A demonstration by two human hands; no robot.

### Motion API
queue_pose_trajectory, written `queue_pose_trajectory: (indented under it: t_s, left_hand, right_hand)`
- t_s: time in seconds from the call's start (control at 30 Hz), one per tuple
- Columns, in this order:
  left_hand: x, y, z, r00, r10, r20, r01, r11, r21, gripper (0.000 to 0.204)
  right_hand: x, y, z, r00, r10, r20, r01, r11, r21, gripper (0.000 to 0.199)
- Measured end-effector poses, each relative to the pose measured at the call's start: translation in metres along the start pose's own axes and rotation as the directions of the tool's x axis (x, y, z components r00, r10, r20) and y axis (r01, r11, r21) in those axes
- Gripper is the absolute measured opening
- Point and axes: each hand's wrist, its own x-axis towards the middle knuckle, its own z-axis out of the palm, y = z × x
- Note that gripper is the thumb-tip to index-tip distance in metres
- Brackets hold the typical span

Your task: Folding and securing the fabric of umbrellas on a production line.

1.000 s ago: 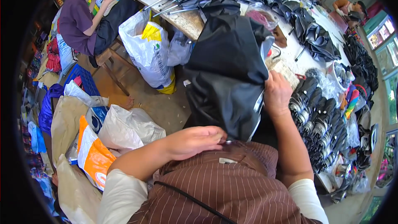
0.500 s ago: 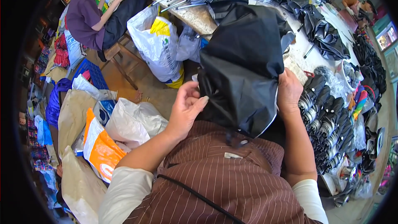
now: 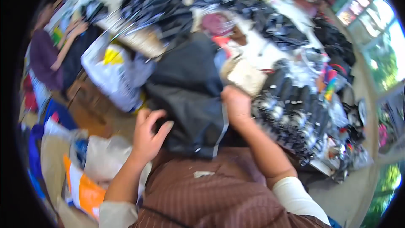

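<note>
"Cloth (image 3: 190,84), black and creased, fills the middle of the head view; where does it sit against the tabletop (image 3: 259,46)?"

"In front of the near edge, which it partly hides; its lower end comes down to the striped brown apron (image 3: 202,190), and a pale strip runs down its right side."

"And the right hand (image 3: 237,101); what is its grip doing?"

"It is closed on the right edge of the cloth, the forearm reaching in from the lower right; that side looks well held."

"The left hand (image 3: 147,135)?"

"Its grip is open, thumb and fingers parted at the left edge of the cloth; blur keeps me from telling whether they touch it."

"How far along does the work look, then?"

"Partway, I would judge: one side is secured and the other is not; the cloth is loose and broad, neither rolled nor tied; any seam or fastening is too smeared to tell."

"What lies around it?"

"Dark pieces (image 3: 152,0), heaped toward the tabletop's far edge, many looking slack too; black bundles (image 3: 291,101) with silvery ends, packed close toward the near right corner, which seem gathered up by comparison; a white sack (image 3: 103,74) with a yellow patch, beside the near left corner."
</note>
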Motion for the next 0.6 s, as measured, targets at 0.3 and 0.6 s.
queue_pose_trajectory:
  t_s: [0.3, 0.6]
  left_hand:
    - [0.006, 0.001, 0.003, 0.984, 0.128, -0.126, -0.125, 0.992, 0.034, 0.015]
    - [-0.008, 0.023, -0.043, 0.954, 0.257, -0.155, -0.253, 0.409, -0.877, 0.005]
  right_hand:
    - [-0.006, -0.009, -0.013, 0.969, 0.01, 0.245, -0.076, 0.963, 0.259, 0.015]
    - [0.009, 0.003, -0.009, 0.975, 0.046, 0.217, -0.12, 0.932, 0.343, 0.017]
